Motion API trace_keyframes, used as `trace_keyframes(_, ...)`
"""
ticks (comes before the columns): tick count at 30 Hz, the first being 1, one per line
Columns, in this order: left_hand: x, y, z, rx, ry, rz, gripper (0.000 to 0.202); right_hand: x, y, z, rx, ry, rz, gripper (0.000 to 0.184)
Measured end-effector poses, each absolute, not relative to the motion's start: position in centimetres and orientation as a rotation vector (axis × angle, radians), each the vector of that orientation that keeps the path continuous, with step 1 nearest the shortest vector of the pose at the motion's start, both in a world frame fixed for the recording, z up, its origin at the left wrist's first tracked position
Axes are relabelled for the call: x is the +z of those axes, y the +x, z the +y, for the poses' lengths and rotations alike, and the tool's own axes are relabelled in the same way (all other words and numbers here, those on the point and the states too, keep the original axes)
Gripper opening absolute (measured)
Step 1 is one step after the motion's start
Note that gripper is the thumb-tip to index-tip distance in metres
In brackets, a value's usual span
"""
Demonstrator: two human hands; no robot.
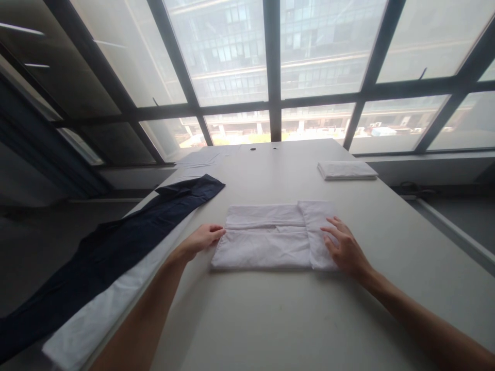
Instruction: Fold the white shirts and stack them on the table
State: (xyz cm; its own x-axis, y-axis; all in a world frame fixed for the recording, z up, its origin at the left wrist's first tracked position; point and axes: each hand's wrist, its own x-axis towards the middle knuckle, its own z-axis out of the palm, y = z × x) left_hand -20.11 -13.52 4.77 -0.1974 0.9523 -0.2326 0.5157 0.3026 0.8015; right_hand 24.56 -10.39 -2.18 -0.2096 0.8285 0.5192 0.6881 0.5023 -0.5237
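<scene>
A person's two bare arms reach forward over a long, pale grey table [270, 319] that runs toward a wall of large windows with dark frames [273, 67]. Near the middle of the table lies a folded white cloth garment [266, 242], pressed into a neat flat rectangle, wider than it is deep. Its fabric is thin and lightly creased, with a horizontal seam or fold line across the upper half, and a narrower panel folded over at its right end, forming a vertical edge. The left hand [203, 238] rests at the garment's left edge, fingers loosely curled, fingertips touching the cloth; whether it pinches the fabric cannot be told. The right hand [344, 245] lies flat and open, fingers spread, palm down on the folded right-hand panel, pressing rather than gripping. Along the table's left edge, a long dark navy garment [127, 237] stretches diagonally and hangs off the near corner, partly over a white cloth strip [93, 319]. Farther back on the right sits a small stack of folded white fabric [347, 170], well apart from the hands.
</scene>
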Motion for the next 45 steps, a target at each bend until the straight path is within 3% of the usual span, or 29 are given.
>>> trace_keyframes(11,3.1,-18.7,-12.7,0.867,1.459,1.988,0.058,-2.6,24.6,-10.2,0.254,-1.272,-1.954,0.027)
trace_keyframes(18,3.0,-17.3,-12.6,1.038,1.13,1.881,0.066,-2.5,24.5,-10.3,0.287,-1.28,-1.943,0.026)
trace_keyframes(26,4.6,-15.6,-11.0,1.158,1.236,1.997,0.034,-2.3,24.3,-10.3,0.244,-1.302,-1.972,0.028)
trace_keyframes(36,10.0,-11.0,-8.4,1.114,1.442,1.865,0.023,-2.3,24.1,-10.5,0.23,-1.285,-1.926,0.026)
trace_keyframes(45,6.6,-0.5,-5.3,0.84,1.529,1.697,0.019,-2.4,24.1,-10.4,0.216,-1.263,-1.948,0.026)
